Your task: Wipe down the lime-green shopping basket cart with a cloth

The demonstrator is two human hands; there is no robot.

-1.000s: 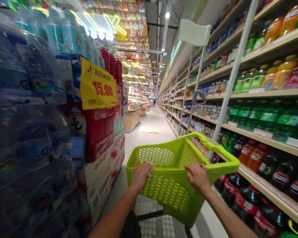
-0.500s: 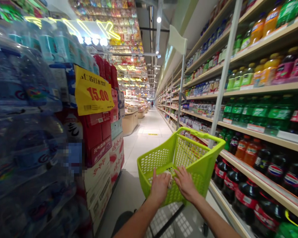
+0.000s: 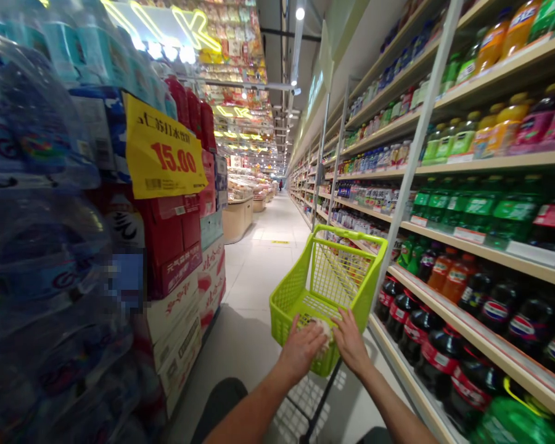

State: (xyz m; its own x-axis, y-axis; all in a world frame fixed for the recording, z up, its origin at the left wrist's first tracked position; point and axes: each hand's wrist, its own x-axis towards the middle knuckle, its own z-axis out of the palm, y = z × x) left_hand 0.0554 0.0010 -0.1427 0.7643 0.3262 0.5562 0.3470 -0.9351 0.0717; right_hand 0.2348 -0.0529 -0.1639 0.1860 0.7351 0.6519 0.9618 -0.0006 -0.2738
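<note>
In the head view a lime-green shopping cart (image 3: 292, 302) with latticed plastic walls stands in the aisle before me. My left hand (image 3: 301, 349) is at its near rim, the fingers curved over a small whitish, crumpled thing (image 3: 324, 333). What that thing is I cannot make out; the hand partly covers it. Just to the right, my right hand (image 3: 350, 345) touches the near right part of the cart with fingers stretched and apart, holding nothing. Both forearms reach in from the bottom edge.
Shelves of bottled drinks (image 3: 481, 203) run close along the right side. Stacked drink cartons (image 3: 176, 308) and wrapped bottle packs (image 3: 50, 265) stand close on the left, with a yellow price sign (image 3: 164, 151). Ahead, the tiled aisle (image 3: 263, 259) passes wooden display bins (image 3: 238, 221).
The cart has swung round so that it points more straight along the aisle. More of the whitish thing shows beneath my left hand. The shelves and cartons have shifted slightly in view.
</note>
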